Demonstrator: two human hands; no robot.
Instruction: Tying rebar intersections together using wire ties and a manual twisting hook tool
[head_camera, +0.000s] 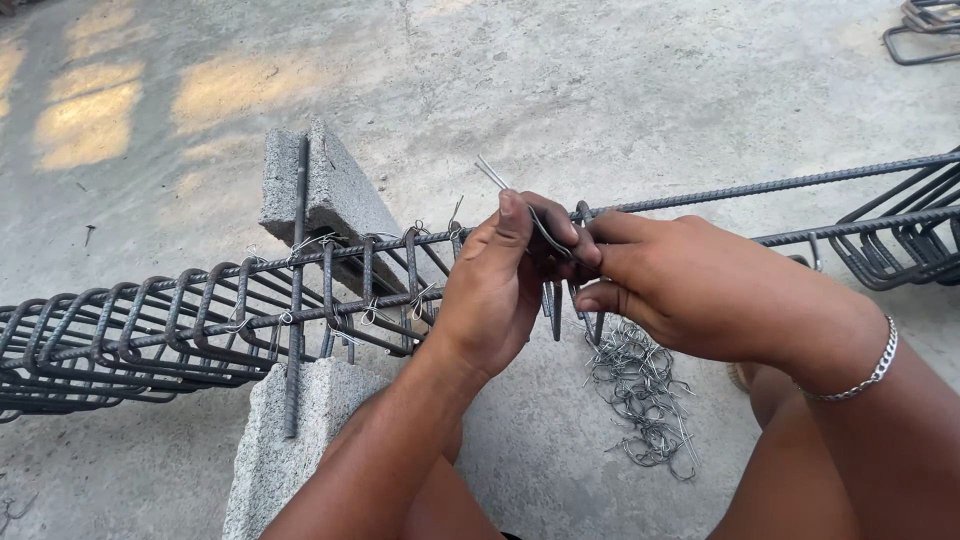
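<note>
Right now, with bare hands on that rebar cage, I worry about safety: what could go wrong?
The thin tie wire juts up past the left hand and could prick bare fingers. The loose wire pile lies on the concrete by the person's legs, a likely scratch hazard. The rebar cage rests on concrete blocks and might roll.

A rough grey concrete floor (620, 90) is being lit by daylight, with warm sun patches (90, 120) being cast at the upper left. Two grey concrete blocks (335, 195) are being stood on it, and bent steel frames (925, 30) are being kept at the far right corner
</note>
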